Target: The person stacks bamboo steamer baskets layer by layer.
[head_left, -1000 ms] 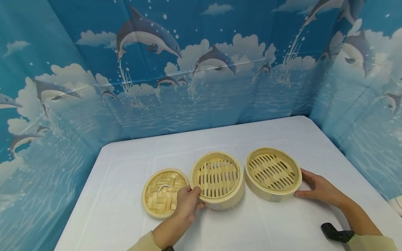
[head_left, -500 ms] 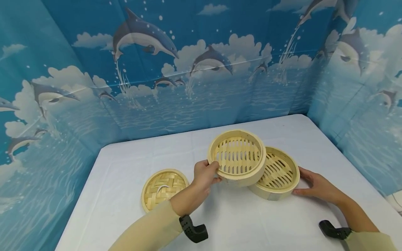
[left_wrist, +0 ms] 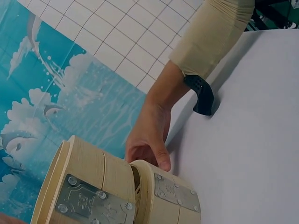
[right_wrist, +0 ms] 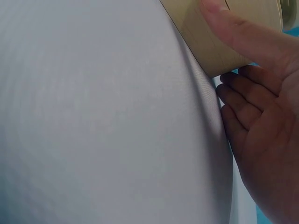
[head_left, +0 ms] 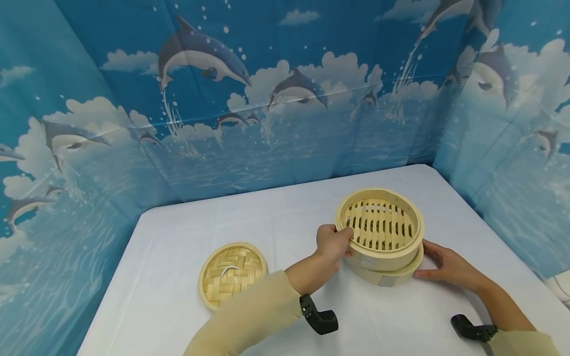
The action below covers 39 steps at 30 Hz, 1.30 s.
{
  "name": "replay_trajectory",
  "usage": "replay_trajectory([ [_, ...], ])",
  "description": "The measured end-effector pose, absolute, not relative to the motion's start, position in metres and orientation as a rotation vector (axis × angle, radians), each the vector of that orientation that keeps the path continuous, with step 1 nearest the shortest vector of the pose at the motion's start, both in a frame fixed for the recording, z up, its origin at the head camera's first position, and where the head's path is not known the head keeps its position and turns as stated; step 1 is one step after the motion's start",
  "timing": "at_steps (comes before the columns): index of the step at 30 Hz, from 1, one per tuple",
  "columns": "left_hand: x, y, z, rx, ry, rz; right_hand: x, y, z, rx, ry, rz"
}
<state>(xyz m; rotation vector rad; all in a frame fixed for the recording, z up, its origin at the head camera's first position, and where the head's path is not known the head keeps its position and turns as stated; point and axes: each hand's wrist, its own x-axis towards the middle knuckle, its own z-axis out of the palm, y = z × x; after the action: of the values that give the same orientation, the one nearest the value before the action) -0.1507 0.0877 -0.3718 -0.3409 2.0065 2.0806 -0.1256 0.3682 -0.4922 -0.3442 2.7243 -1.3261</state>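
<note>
My left hand (head_left: 331, 245) grips the near left rim of a round bamboo steamer basket (head_left: 378, 225), thumb over the edge. This basket sits over a second bamboo steamer basket (head_left: 371, 276), slightly askew, with a narrow gap between their walls in the left wrist view. My right hand (head_left: 451, 267) holds the lower basket's right side, thumb along the wall and fingers round it, as the right wrist view shows on the basket wall (right_wrist: 215, 42). Metal plates show on both walls, one on the upper basket (left_wrist: 88, 200). The woven bamboo lid (head_left: 218, 284) lies apart at left.
A white cloth (head_left: 276, 212) covers the table. Behind it and at both sides hangs a blue dolphin-print curtain (head_left: 285, 148). My left sleeve (head_left: 254, 316) passes close by the lid's right edge.
My left hand has lifted its basket from beside the lid and carried it right, over the other basket. My right hand stays at the lower basket; the lid has not moved.
</note>
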Motion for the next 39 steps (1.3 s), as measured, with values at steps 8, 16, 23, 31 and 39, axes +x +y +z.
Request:
replay_trajectory([
  [8,-0.149,0.097,-0.376,-0.407,2.055,2.056,-0.125,0.363,-0.493,-0.348,2.661,-1.379],
  [16,-0.149,0.098,-0.379,-0.425,2.021,2.057,-0.127,0.362,-0.494,-0.356,2.657,-1.396],
  [23,-0.15,0.102,-0.38,-0.436,2.023,2.047,-0.126,0.363,-0.492,-0.343,2.676,-1.372],
  [31,-0.148,0.107,-0.379,-0.414,2.051,2.074,-0.128,0.367,-0.492,-0.3,2.664,-1.368],
  [39,-0.148,0.109,-0.372,-0.42,2.044,2.044,-0.128,0.367,-0.491,-0.316,2.655,-1.39],
])
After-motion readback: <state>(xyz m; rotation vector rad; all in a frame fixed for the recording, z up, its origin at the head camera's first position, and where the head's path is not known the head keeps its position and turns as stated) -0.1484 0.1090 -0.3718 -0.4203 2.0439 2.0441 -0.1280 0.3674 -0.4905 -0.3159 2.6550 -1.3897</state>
